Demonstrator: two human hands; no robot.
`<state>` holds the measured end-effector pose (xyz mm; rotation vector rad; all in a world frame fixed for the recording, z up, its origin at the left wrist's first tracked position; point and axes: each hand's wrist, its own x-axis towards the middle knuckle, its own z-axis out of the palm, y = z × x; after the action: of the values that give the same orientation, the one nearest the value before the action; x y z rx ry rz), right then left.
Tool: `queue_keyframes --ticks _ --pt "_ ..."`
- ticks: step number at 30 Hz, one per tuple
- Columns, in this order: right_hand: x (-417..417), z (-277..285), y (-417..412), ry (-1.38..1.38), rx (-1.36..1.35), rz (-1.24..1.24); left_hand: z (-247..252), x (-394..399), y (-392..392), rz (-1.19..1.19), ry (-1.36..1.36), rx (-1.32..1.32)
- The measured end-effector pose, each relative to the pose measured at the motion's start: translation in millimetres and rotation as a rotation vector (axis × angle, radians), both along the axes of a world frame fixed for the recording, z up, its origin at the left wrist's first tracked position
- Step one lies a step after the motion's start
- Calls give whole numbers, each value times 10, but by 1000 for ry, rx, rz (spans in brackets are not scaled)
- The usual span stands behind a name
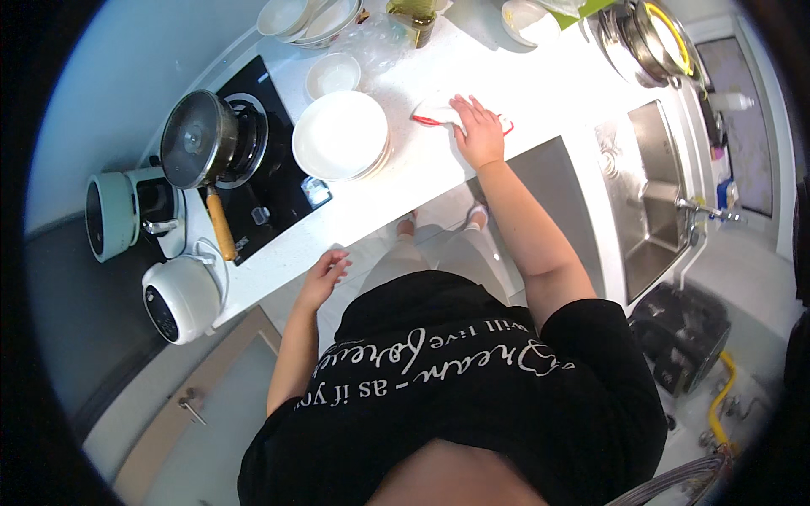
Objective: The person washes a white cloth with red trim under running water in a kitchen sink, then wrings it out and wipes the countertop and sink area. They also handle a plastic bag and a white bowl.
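Observation:
My right hand (479,134) lies palm down on a white cloth with red edging (436,114), pressed flat on the white countertop (405,171). Its fingers are spread over the cloth. My left hand (329,272) hangs in front of the counter's edge, fingers loosely curled, holding nothing. To the left of the cloth stands a stack of white bowls (342,135), with a smaller white bowl (333,76) behind it. A clear plastic bag (380,41) lies crumpled beside the small bowl.
On the left, a lidded pan (197,139) with a wooden handle sits on the black cooktop (278,171), near a white appliance (183,300). Stacked bowls (285,19) and a white dish (530,24) stand farther back. At right are metal pots (652,44) and a steel sink (652,190).

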<state>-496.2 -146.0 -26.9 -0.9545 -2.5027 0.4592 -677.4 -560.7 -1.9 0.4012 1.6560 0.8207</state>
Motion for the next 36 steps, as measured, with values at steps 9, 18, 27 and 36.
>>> queue_keyframes --ticks 9,18,27,36 --pt "-226 588 1149 343 -465 -310 126 1138 268 433 -91 -138" --pt "-601 -257 714 -122 129 200 325 1762 228 602 -320 -122" --pt "37 29 -597 -69 -95 370 104 1311 68 417 -283 -203" --pt "538 -33 775 -107 149 33 63 971 267 205 -239 -304"
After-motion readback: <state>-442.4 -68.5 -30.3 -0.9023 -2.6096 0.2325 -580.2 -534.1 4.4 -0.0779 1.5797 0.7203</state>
